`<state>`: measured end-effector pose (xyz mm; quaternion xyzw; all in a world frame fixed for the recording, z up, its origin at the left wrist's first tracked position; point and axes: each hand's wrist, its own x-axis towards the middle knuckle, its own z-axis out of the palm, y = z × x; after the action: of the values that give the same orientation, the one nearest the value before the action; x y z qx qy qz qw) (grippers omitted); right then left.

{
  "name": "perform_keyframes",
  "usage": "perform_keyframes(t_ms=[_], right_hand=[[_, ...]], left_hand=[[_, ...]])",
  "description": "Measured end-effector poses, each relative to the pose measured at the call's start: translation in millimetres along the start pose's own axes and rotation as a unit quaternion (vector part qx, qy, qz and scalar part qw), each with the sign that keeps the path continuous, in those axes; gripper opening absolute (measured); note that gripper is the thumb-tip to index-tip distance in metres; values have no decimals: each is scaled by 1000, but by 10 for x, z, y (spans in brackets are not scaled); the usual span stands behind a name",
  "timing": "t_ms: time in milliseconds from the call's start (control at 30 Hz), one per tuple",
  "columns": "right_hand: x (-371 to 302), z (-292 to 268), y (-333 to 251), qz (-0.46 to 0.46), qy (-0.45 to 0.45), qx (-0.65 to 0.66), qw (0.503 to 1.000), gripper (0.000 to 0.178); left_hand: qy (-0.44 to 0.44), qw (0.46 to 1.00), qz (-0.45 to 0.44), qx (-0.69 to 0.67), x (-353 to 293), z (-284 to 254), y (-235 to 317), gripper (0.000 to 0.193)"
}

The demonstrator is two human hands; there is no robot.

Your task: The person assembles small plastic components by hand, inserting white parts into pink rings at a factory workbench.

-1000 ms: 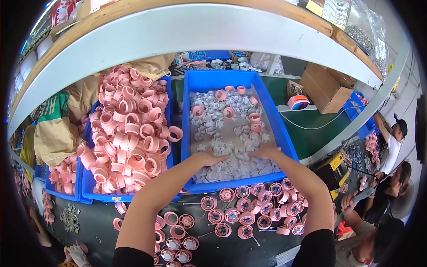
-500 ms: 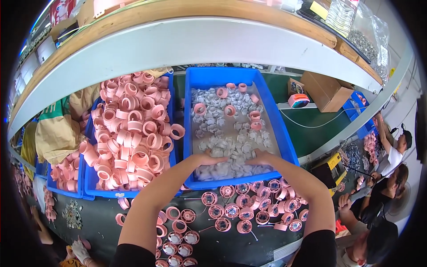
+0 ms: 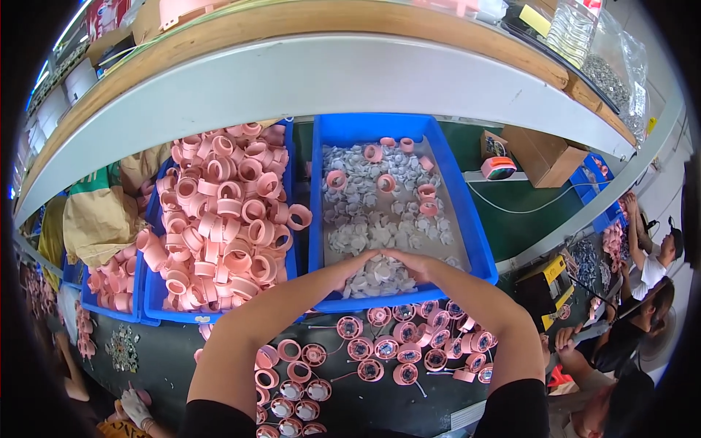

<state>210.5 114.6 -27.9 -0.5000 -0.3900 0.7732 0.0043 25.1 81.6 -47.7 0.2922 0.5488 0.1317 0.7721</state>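
Observation:
My left hand (image 3: 355, 264) and my right hand (image 3: 411, 263) meet fingertip to fingertip inside the near end of a blue bin (image 3: 478, 244). They cup a heap of small white plastic pieces (image 3: 376, 277) between them. More white pieces (image 3: 380, 212) cover the bin floor, with a few pink rings (image 3: 336, 179) lying on top. Both forearms reach in from the lower edge, over the bin's front wall.
To the left, a second blue bin (image 3: 157, 306) is heaped with pink rings (image 3: 219, 212). Pink round assemblies (image 3: 387, 350) lie on the dark table in front. A shelf (image 3: 328, 66) overhangs the bins. A cardboard box (image 3: 544, 155) and other workers (image 3: 642, 306) are at right.
My hands have slid together from the bin's near corners to its middle, scooping the white pieces into a heap between them.

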Motion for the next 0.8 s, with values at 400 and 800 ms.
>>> perform_keyframes(t_ms=[400,800], right_hand=[[222,105,-58,-38,50,143,988,69],[26,178,-341,-111,36,157,981,67]], left_hand=[[-52,945,89,-309,196,-47,-31,49],[-46,931,192,-306,-147,5,250,44]])
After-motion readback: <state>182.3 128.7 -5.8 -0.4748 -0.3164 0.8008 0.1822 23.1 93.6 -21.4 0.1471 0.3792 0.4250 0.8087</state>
